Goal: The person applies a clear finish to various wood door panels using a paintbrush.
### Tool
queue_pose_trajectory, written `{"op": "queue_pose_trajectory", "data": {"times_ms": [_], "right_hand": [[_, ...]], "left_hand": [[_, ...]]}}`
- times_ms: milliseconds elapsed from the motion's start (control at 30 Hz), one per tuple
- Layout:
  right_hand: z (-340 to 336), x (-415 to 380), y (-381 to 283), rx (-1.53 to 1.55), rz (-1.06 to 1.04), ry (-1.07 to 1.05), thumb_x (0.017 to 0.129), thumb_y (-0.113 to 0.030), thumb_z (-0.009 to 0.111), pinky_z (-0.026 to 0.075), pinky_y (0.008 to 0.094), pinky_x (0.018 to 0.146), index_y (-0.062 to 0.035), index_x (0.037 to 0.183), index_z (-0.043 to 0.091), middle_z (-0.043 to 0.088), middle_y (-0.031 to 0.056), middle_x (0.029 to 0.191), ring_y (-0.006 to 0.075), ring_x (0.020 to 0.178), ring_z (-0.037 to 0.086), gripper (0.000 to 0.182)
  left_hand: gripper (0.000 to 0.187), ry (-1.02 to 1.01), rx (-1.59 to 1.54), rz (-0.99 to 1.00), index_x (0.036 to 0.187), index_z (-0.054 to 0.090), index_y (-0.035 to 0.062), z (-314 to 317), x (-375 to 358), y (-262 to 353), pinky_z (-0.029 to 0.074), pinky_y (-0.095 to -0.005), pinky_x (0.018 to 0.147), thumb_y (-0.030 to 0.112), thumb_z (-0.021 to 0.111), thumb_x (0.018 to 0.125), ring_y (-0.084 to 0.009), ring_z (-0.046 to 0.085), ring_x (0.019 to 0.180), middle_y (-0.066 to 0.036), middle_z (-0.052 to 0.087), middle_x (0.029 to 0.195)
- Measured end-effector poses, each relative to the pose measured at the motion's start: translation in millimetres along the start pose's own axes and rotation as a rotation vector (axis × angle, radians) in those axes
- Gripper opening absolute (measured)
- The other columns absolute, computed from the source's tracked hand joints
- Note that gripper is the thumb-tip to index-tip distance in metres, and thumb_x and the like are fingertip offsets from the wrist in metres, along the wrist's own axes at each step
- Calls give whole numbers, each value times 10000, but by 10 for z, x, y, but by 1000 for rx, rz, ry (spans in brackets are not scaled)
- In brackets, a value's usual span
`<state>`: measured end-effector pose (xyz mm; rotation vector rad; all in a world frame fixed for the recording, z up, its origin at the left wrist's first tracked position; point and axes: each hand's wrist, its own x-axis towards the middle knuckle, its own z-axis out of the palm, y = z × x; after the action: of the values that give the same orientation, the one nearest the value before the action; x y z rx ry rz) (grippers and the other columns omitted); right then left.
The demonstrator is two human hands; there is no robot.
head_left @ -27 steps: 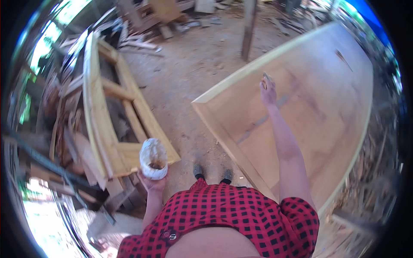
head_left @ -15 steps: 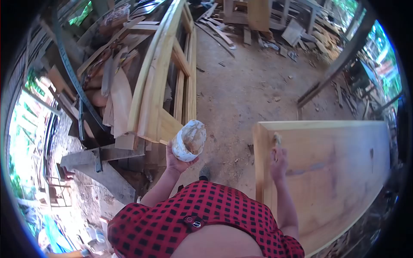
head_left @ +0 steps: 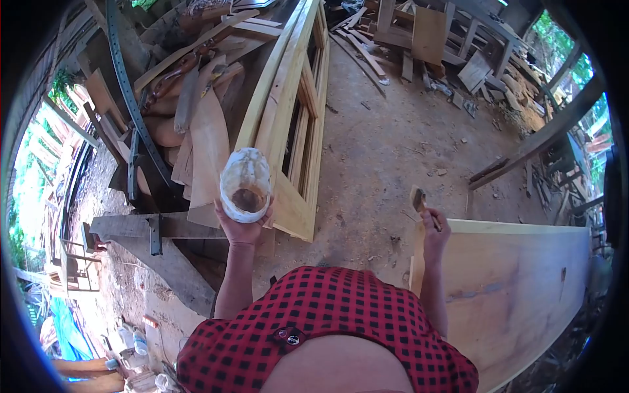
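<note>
A wide pale wooden panel (head_left: 524,288) is lying at the person's right, its near corner just below the right hand. A tall wooden frame (head_left: 288,131) is leaning against a heap of offcut boards (head_left: 190,124) at the left, on a dirt floor (head_left: 393,150) scattered with chips. The left hand (head_left: 244,226) is cupping a stained white container (head_left: 246,185) from beneath, fingers wrapping its base, mouth tilting toward the camera and showing brown contents. It is hanging in front of the frame's lower corner. The right hand (head_left: 436,237) is gripping a small brush (head_left: 419,200), fingers closing round the handle, bristles pointing up above the panel's edge.
</note>
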<state>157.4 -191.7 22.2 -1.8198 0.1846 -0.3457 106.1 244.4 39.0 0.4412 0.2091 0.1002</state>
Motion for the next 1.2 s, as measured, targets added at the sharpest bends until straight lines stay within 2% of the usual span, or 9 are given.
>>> {"op": "queue_pose_trajectory", "data": {"times_ms": [100, 267, 333, 367, 533, 833, 900, 967, 1200], "right_hand": [[62, 281, 94, 93, 91, 9, 904, -97, 581, 481, 213, 713, -8, 985, 621, 628, 42, 878, 104, 820, 625, 127], [-93, 918, 179, 112, 74, 90, 887, -86, 595, 471, 222, 705, -5, 972, 626, 623, 35, 865, 98, 787, 598, 122], [-156, 1184, 262, 135, 80, 120, 875, -85, 607, 454, 233, 718, -3, 952, 635, 618, 27, 850, 88, 776, 567, 116], [-182, 1326, 331, 149, 66, 129, 872, -81, 607, 453, 231, 715, -4, 951, 635, 619, 25, 858, 87, 773, 567, 114], [-197, 1950, 762, 164, 85, 126, 861, -75, 607, 451, 227, 700, -8, 953, 637, 616, 19, 871, 82, 766, 563, 118], [684, 2590, 760, 292, 174, -123, 853, -98, 601, 448, 242, 677, -9, 952, 638, 604, 0, 801, 84, 746, 547, 138], [866, 2701, 725, 140, 90, -213, 865, -103, 597, 469, 228, 688, -20, 964, 631, 597, 9, 837, 95, 767, 579, 134], [1086, 2785, 666, 196, 82, -245, 864, -106, 597, 453, 222, 677, -29, 963, 636, 596, -2, 824, 85, 754, 564, 132], [1725, 3049, 44, 243, 107, -416, 873, -142, 589, 425, 212, 668, -31, 972, 641, 599, -11, 806, 73, 746, 542, 158]], "left_hand": [[882, 109, 45, 85, 1360, 354, 157, -27, 76, 39, 503, -512, 713, 732, 521, 712, -465, 530, 1049, -143, 462, 1293], [848, 139, 49, 137, 1335, 390, 170, 104, 237, -75, 509, -506, 678, 719, 541, 707, -459, 539, 1030, -130, 487, 1267], [739, 277, 73, 228, 1317, 408, 203, 256, 282, -117, 538, -503, 684, 641, 558, 741, -435, 520, 1060, -106, 478, 1267], [731, 235, 71, 245, 1312, 411, 199, 243, 308, -152, 538, -494, 676, 620, 567, 735, -417, 518, 1059, -98, 482, 1258], [852, 302, 99, 310, 1317, 424, 165, 406, 417, -371, 518, -468, 679, 698, 583, 671, -421, 543, 983, -136, 518, 1210], [885, 356, 78, 332, 1317, 432, 159, 427, 578, -437, 521, -472, 718, 645, 671, 617, -420, 511, 1037, -143, 501, 1233], [895, 385, 73, 322, 1319, 429, 151, 398, 608, -379, 522, -474, 727, 640, 680, 614, -419, 509, 1037, -145, 500, 1231], [900, 354, 57, 318, 1318, 427, 130, 323, 637, -347, 520, -470, 731, 646, 669, 622, -416, 512, 1035, -152, 500, 1230], [869, 437, 88, 431, 1315, 441, 150, 314, 669, -374, 513, -463, 703, 648, 660, 638, -411, 528, 1031, -137, 519, 1223]]}}
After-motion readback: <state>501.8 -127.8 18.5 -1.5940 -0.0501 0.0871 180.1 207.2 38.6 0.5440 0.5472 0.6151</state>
